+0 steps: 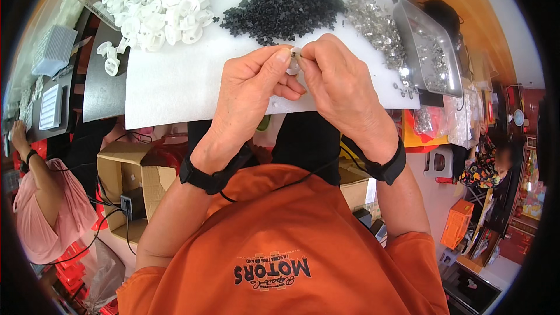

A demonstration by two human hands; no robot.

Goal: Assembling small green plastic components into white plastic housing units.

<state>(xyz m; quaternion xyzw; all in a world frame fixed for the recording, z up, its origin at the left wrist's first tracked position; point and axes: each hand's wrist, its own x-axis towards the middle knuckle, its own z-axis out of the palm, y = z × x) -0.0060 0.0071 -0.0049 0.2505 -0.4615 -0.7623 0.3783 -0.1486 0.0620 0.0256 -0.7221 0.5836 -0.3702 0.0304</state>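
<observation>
My left hand (248, 84) pinches a small white round plastic part (293, 68) between thumb and fingers, above the front part of a white work sheet (175, 84). At the same part, the thumb and forefinger of my right hand (344, 84) are pressed together. A tiny dark spot shows between the fingertips; whether my right fingers hold a separate piece is hidden. Beyond my hands lies a heap of small black pieces (286, 3). White round plastic parts (157, 9) are piled at the far left, and small shiny metal pieces (379, 26) are spread at the right.
A clear plastic tray (408, 23) with more shiny pieces stands at the right. Several white parts (109, 58) lie on the dark table at the left. An open cardboard box (122, 157) is below. One person (49, 198) sits at the left, another (487, 163) at the right.
</observation>
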